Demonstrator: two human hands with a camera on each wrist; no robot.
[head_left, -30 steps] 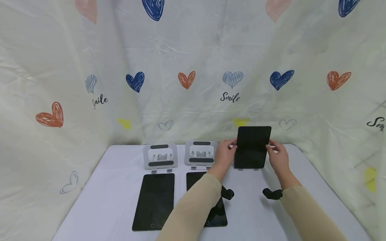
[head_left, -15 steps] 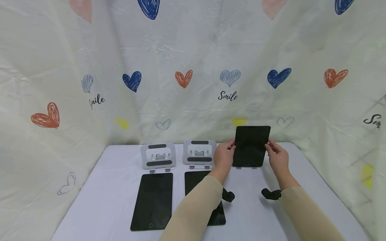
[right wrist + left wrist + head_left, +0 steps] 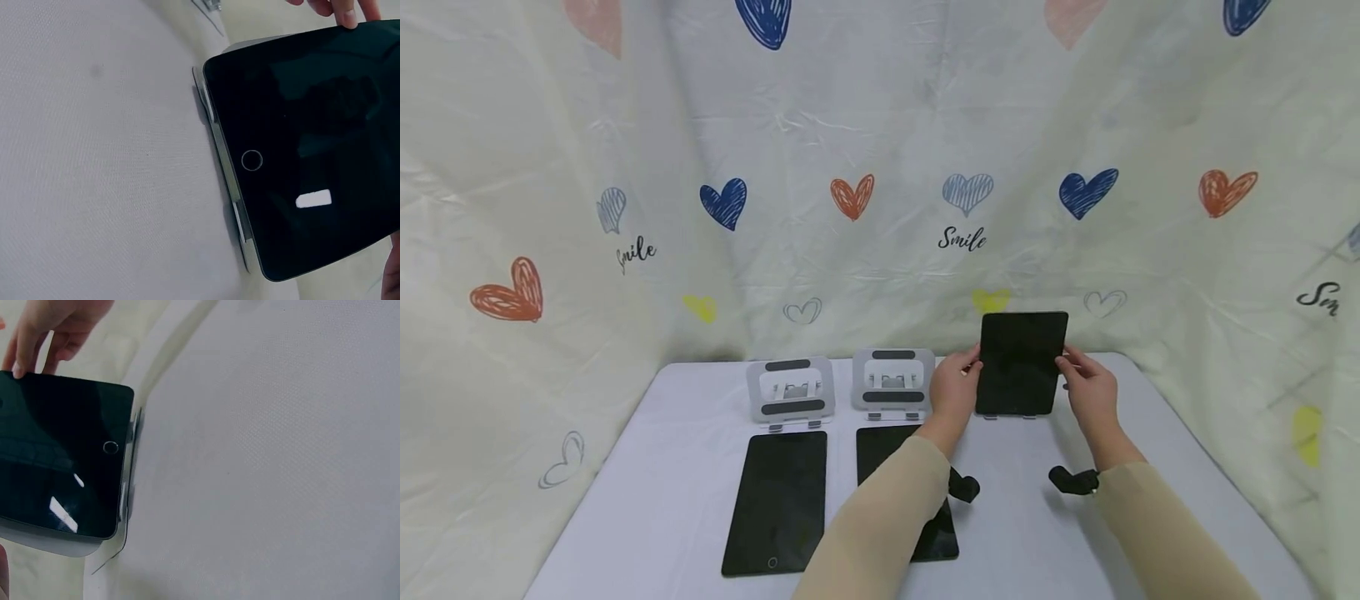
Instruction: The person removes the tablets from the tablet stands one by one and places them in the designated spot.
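A black tablet point(image 3: 1022, 363) stands upright, leaning slightly back, at the right end of the row at the back of the table. My left hand point(image 3: 953, 392) pinches its left edge and my right hand point(image 3: 1092, 402) its right edge, thumbs toward the front. Behind it a strip of grey stand point(image 3: 59, 542) shows in the left wrist view; the rest is hidden by the tablet. The tablet's lower edge, with its round home button point(image 3: 252, 160), sits at the stand's small hooks point(image 3: 240, 222).
Two grey stands point(image 3: 764, 392) point(image 3: 867, 379) with black pads stand to the left. Before them lie two more black tablets point(image 3: 777, 500) point(image 3: 880, 450), one partly under my left sleeve point(image 3: 880, 525). The white table point(image 3: 647, 492) meets a heart-printed curtain point(image 3: 895, 283) at the back.
The head view has turned slightly to the right. Both hands keep their grip on the tablet, which stays in nearly the same place against the stand.
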